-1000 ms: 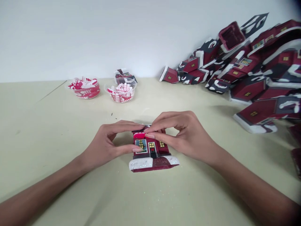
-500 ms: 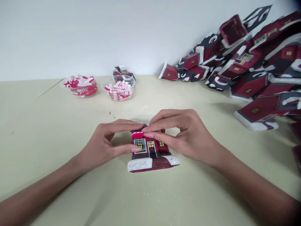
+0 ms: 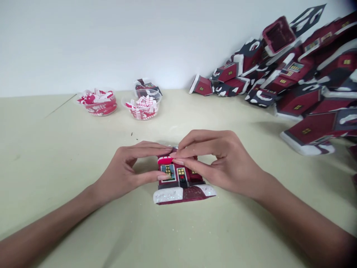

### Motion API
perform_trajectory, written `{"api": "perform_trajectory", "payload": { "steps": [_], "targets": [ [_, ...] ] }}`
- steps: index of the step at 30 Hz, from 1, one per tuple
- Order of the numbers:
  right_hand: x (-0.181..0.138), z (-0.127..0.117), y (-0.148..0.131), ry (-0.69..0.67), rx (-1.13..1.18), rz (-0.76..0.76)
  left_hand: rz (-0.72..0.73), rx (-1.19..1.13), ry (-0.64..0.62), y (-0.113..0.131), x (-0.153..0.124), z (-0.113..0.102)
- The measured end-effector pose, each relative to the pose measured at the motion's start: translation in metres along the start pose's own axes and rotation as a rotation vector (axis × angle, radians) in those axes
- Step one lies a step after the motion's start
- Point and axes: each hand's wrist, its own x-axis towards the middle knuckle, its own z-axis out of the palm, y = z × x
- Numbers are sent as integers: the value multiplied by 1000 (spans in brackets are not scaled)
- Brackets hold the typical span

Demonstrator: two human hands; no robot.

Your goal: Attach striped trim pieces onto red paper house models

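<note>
A small dark-red model house (image 3: pixel 192 192) lies on its back on the table, its painted windows and door facing up and its white glittery base towards me. My left hand (image 3: pixel 131 163) grips its left side, thumb on the window and fingers along the upper edge. Above that window rests a bright red piece with a white edge (image 3: pixel 165 160). The fingertips of my right hand (image 3: pixel 217 156) are pinched on the right end of this piece, against the house front. My right fingers hide part of the house's upper right.
Two clear plastic tubs, a left one (image 3: pixel 97 106) and a right one (image 3: pixel 143 109), hold red and white pieces. Behind the right tub lies another house (image 3: pixel 147 86). Many similar houses are heaped (image 3: pixel 301 89) at the right against the white wall. A thin stick (image 3: pixel 61 105) lies at the left.
Both hands keep the same hold on the house and the red piece. The whole view has shifted very slightly; nothing else has visibly moved.
</note>
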Motion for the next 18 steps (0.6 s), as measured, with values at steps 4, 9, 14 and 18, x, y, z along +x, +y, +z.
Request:
{"api": "perform_trajectory", "payload": {
  "steps": [4, 9, 14, 18],
  "targets": [
    [0, -2, 1, -32, 20, -10, 35, 14, 5, 1, 1, 0],
    [1, -6, 0, -81, 18, -35, 61, 31, -4, -2, 1, 0],
    [0, -9, -3, -138, -55, -69, 93, 41, 2, -2, 2, 0],
    [0, -11, -3, -151, -56, -57, 90, 53, -5, 0, 2, 0]
  ]
}}
